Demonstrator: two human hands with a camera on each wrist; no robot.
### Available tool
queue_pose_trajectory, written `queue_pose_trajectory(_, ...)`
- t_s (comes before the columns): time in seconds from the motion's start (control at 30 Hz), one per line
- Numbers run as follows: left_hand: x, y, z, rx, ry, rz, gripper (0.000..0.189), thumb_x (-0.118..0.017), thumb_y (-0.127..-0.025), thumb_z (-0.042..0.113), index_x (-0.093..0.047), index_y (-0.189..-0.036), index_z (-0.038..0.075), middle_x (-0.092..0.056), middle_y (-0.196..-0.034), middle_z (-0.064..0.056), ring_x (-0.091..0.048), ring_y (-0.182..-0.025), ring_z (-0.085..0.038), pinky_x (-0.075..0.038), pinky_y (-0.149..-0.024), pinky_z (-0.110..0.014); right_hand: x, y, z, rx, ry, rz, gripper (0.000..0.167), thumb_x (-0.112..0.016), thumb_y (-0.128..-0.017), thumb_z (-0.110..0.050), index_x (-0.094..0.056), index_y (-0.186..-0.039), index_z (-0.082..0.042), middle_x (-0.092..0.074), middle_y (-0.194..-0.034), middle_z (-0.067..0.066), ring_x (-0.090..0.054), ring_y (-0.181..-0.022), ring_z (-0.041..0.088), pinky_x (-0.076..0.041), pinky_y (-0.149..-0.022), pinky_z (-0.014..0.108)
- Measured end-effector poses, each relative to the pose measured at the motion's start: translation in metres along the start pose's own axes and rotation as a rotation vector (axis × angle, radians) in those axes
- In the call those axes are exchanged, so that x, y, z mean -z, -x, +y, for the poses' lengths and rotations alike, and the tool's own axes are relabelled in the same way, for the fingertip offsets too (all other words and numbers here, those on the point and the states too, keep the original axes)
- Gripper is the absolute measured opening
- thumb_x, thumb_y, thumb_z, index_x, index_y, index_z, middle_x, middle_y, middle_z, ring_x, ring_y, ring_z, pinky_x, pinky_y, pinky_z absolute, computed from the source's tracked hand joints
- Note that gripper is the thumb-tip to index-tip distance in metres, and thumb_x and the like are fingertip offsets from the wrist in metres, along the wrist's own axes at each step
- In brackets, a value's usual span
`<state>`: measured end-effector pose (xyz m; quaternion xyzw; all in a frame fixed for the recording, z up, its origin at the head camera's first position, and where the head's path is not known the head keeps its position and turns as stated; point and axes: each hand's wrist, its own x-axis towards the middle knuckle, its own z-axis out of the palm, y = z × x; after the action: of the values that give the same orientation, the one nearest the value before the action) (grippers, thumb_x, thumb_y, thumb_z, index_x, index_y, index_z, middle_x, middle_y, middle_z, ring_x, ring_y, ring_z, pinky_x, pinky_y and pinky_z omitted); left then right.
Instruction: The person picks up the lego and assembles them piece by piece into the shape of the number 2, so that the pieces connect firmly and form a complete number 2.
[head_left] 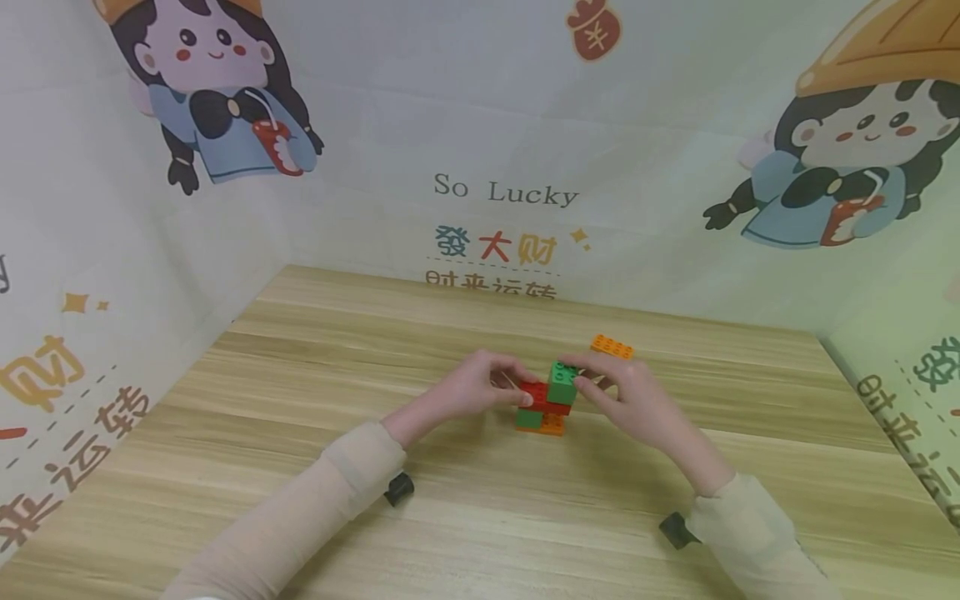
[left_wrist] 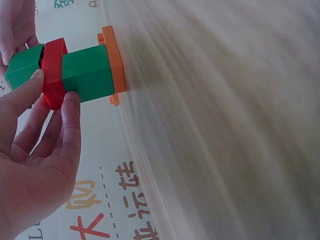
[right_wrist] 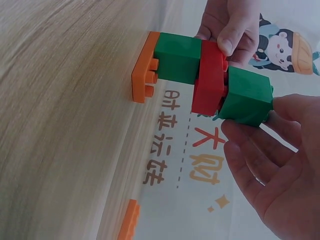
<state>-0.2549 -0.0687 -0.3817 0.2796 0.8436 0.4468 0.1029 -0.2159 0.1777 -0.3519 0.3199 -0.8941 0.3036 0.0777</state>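
A small stack of toy building bricks stands on the table. At its bottom is an orange plate (head_left: 553, 426) with studs, carrying a green brick (left_wrist: 89, 73) at one end. Across that green brick lies a red brick (right_wrist: 209, 82), which my left hand (head_left: 478, 388) pinches at its left end. My right hand (head_left: 633, 402) holds the upper green brick (right_wrist: 247, 95) between thumb and fingers, over the right end of the red one. In the right wrist view this upper brick sits slightly tilted, with a narrow gap and red studs showing beneath it.
A second orange plate (head_left: 612, 344) lies on the wooden table (head_left: 480, 533) just behind my right hand. Printed cloth walls (head_left: 375, 167) enclose the table at the back and sides. A black device (head_left: 677, 531) sits by the right wrist, another (head_left: 400, 488) by the left.
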Motion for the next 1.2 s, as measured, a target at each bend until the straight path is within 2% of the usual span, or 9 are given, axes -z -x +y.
queue_pose_trajectory(0.47, -0.0005, -0.001, -0.0021, -0.003, 0.016, 0.003, 0.026, -0.076, -0.086, 0.014, -0.073, -0.111, 0.007, -0.075, -0.107, -0.01, -0.07, -0.085, -0.012, -0.057, -0.079, -0.023, 0.0016, -0.0008, -0.0027, -0.016, 0.005, -0.023, 0.035, -0.062, -0.097, -0.014, -0.063, -0.131, -0.008, -0.071, -0.123, 0.01, -0.071, -0.09, 0.019, -0.059, -0.078, 0.03)
queue_pose_trajectory(0.83, -0.0013, -0.0027, -0.0035, -0.012, 0.013, 0.004, 0.026, -0.076, -0.086, 0.014, -0.073, -0.111, 0.007, -0.076, -0.105, -0.01, -0.07, -0.084, -0.012, -0.057, -0.078, -0.022, 0.0001, 0.0008, -0.0006, 0.01, -0.005, -0.009, 0.035, -0.064, -0.095, -0.012, -0.063, -0.13, -0.008, -0.071, -0.124, 0.01, -0.072, -0.092, 0.019, -0.059, -0.077, 0.028)
queue_pose_trajectory(1.03, -0.0016, -0.0013, -0.0026, 0.006, 0.015, 0.003, 0.026, -0.076, -0.086, 0.016, -0.073, -0.111, 0.009, -0.076, -0.105, -0.008, -0.069, -0.083, -0.012, -0.055, -0.077, -0.023, -0.0002, 0.0012, -0.0021, 0.026, 0.004, -0.007, 0.035, -0.066, -0.094, -0.011, -0.064, -0.129, -0.006, -0.071, -0.123, 0.011, -0.072, -0.093, 0.021, -0.06, -0.078, 0.031)
queue_pose_trajectory(1.2, -0.0013, -0.001, -0.0024, -0.005, 0.021, 0.002, 0.026, -0.076, -0.086, 0.016, -0.073, -0.111, 0.008, -0.075, -0.106, -0.009, -0.068, -0.083, -0.012, -0.056, -0.078, -0.023, -0.0002, 0.0002, -0.0022, 0.026, 0.006, -0.007, 0.035, -0.065, -0.094, -0.01, -0.064, -0.129, -0.005, -0.071, -0.122, 0.013, -0.072, -0.092, 0.022, -0.061, -0.077, 0.032)
